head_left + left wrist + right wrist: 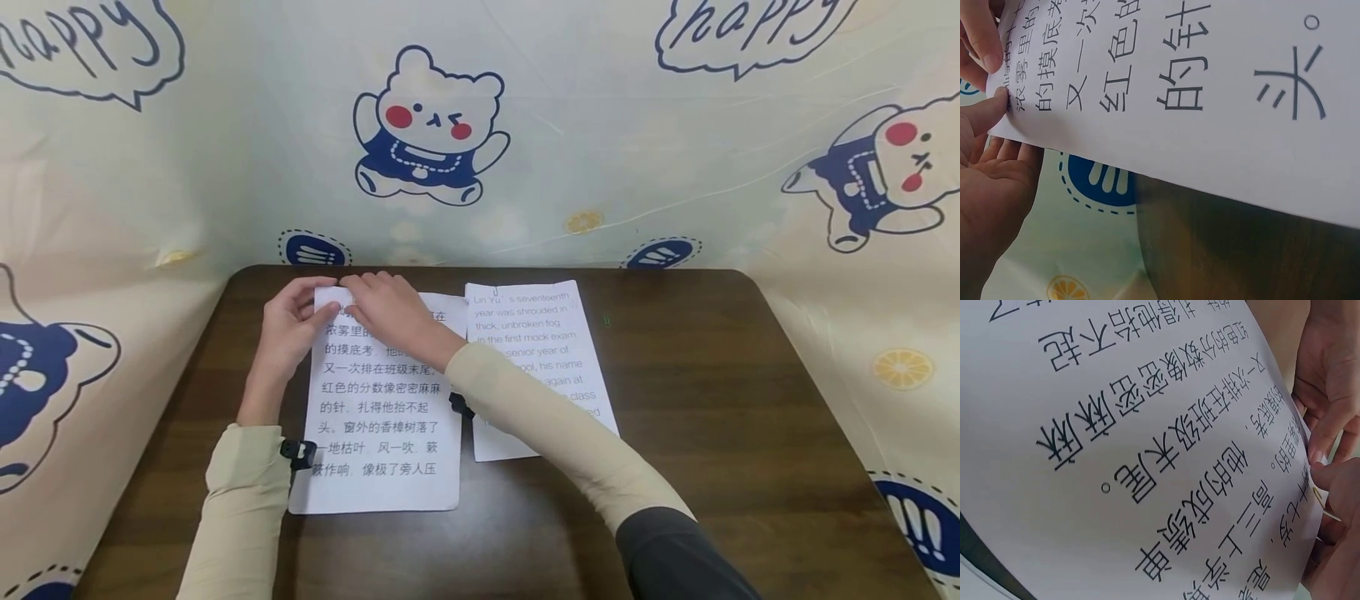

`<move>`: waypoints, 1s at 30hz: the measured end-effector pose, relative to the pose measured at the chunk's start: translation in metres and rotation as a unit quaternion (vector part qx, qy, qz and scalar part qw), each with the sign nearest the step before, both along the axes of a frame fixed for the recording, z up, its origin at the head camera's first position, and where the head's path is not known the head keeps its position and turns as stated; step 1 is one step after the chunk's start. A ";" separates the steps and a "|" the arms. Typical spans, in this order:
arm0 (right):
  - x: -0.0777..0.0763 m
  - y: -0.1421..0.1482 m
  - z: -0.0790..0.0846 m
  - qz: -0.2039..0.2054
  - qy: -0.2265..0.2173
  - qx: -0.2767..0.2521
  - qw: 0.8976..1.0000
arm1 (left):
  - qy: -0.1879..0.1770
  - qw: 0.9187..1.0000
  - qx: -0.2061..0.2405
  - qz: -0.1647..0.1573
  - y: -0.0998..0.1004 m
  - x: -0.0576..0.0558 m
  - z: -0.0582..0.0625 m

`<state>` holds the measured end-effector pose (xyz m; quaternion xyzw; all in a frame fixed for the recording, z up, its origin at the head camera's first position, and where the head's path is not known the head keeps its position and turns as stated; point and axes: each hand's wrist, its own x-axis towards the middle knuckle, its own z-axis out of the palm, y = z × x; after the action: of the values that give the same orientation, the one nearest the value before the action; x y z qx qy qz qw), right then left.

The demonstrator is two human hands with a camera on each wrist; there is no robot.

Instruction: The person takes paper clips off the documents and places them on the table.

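Note:
A white paper sheet with printed Chinese text (pixel 378 417) lies on the left of the table, its top end raised. My left hand (pixel 288 329) pinches its upper left edge; in the left wrist view the thumb (pixel 988 112) is on the printed face and the other fingers are behind. At the top edge, beside the left thumb, my right hand (pixel 393 308) pinches a yellow wire paper clip (pixel 1318 495). Part of that clip is hidden by the fingers. The right forearm crosses over a second sheet with English text (pixel 525 329) and covers some of its lines.
Both sheets rest on a dark brown wooden table (pixel 712 417). A small clip (pixel 495 292) sits on the top edge of the English sheet. To its right lies a small green paper clip (pixel 607 320). A printed cloth (pixel 525 225) hangs behind the table and along its sides.

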<state>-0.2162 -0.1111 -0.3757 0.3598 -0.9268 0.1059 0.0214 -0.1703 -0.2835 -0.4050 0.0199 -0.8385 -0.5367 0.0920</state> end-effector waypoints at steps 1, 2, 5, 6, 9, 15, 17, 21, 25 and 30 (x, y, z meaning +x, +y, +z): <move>0.000 0.000 -0.001 0.000 0.002 0.001 1.000 | 0.003 1.000 0.000 -0.001 0.000 0.000 0.000; 0.000 -0.001 -0.002 0.002 0.005 0.001 1.000 | 0.006 1.000 0.001 -0.003 0.001 0.000 0.000; 0.000 -0.001 -0.003 0.002 0.014 -0.003 1.000 | 0.011 1.000 0.002 -0.005 0.001 0.000 0.000; 0.000 -0.001 -0.003 0.001 0.014 -0.005 1.000 | 0.012 1.000 0.003 -0.005 0.001 0.000 0.000; 0.000 -0.001 -0.004 0.002 0.013 -0.012 1.000 | 0.014 1.000 0.004 -0.007 0.002 0.000 0.001; 0.001 -0.001 -0.004 0.008 0.021 -0.022 1.000 | 0.015 1.000 0.005 -0.005 0.004 0.001 0.002; 0.001 0.000 -0.005 0.008 0.023 -0.022 0.999 | 0.012 1.000 0.005 -0.004 0.004 0.001 0.002; 0.001 0.000 -0.006 0.008 0.022 -0.020 1.000 | 0.007 1.000 0.006 -0.005 0.002 0.000 0.000; 0.001 0.000 -0.007 0.009 0.028 -0.018 0.999 | 0.008 1.000 0.007 -0.009 0.001 -0.001 -0.002; 0.002 0.000 -0.008 0.000 -0.005 -0.038 0.999 | 0.006 1.000 0.005 -0.007 0.001 0.000 -0.004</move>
<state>-0.2145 -0.1111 -0.3840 0.3585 -0.9221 0.1428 0.0301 -0.1706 -0.2830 -0.4086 0.0109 -0.8355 -0.5414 0.0934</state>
